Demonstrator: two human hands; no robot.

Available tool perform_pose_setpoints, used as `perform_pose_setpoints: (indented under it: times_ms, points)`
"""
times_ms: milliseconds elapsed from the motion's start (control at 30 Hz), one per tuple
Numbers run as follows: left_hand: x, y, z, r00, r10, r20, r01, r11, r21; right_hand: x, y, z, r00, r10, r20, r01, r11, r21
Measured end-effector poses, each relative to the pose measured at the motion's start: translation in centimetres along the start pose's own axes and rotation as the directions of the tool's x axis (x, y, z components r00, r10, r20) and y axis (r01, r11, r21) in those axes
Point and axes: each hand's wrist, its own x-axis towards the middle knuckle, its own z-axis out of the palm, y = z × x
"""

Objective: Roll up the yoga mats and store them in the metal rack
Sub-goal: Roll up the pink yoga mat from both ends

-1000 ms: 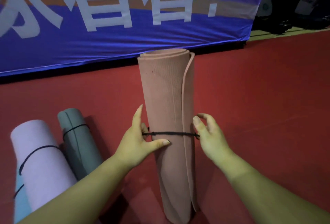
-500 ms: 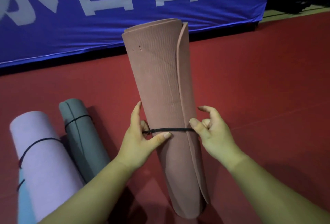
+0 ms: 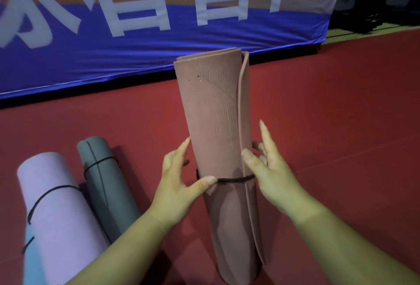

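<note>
The left hand [image 3: 179,184] grasps the rolled pink mat [image 3: 213,107], thumb on its black band [image 3: 234,180]; the right hand [image 3: 275,178] grips the mat's edge.

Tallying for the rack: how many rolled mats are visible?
3: dusty-pink rolled foam mat held upright at centre; grey-green rolled mat and lilac rolled mat lying at left. A pale-blue strip there may be a fourth.

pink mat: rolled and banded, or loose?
Rolled and banded: black cord circles the pink mat low down; outer edge gapes slightly at top.
</note>
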Motion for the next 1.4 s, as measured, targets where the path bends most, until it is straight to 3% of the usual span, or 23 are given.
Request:
perform_pose_setpoints:
  times_ms: [133, 233, 433, 567, 700, 867, 1133, 1267, 1400]
  points:
    - [1.7, 4.0, 0.2, 0.995, -0.023, -0.101, -0.004, 0.967, -0.254, 0.1, -3.3, -0.3, 0.999, -0.015, -0.047, 0.016, 1.0, 0.023]
    - [1.8, 7.4, -0.5, 0.992, 0.035, -0.12, -0.059, 0.978, -0.201, 0.2, -6.6, -0.8, 0.999, -0.044, 0.021, 0.045, 0.996, -0.082]
    - [0.6, 13.1, -3.4, 0.992, 0.126, 0.029, -0.126, 0.992, 0.005, -1.2, -14.2, -3.3, 0.991, -0.06, 0.118, 0.072, 0.992, -0.103]
    - [-0.2, 16.5, -3.9, 0.979, 0.202, 0.04, -0.2, 0.978, -0.053, -3.4, -18.7, -4.5, 0.987, 0.033, 0.158, -0.036, 0.999, 0.013]
    - [-0.3, 17.9, -2.9, 0.967, 0.251, 0.047, -0.248, 0.966, -0.073, -4.7, -19.2, -5.1, 0.997, 0.016, 0.075, -0.009, 0.996, -0.091]
    - [1.4, 19.6, -0.1, 0.975, 0.138, -0.175, -0.178, 0.955, -0.238, -3.6, -16.5, -4.8, 1.0, -0.015, 0.004, 0.016, 0.997, -0.081]
    - [11.1, 16.8, 4.4, 0.975, 0.029, -0.219, -0.082, 0.968, -0.236, 6.1, -12.1, -4.3, 0.987, -0.086, -0.135, 0.099, 0.991, 0.086]
    - [15.0, 15.9, 6.6, 0.979, -0.014, -0.204, -0.043, 0.961, -0.273, 10.2, -10.0, -5.6, 0.983, -0.01, -0.183, 0.041, 0.985, 0.169]
    - [15.5, 19.7, 8.9, 0.994, -0.101, -0.044, 0.08, 0.937, -0.341, 10.3, -12.2, -9.2, 0.947, 0.173, -0.27, -0.106, 0.963, 0.248]
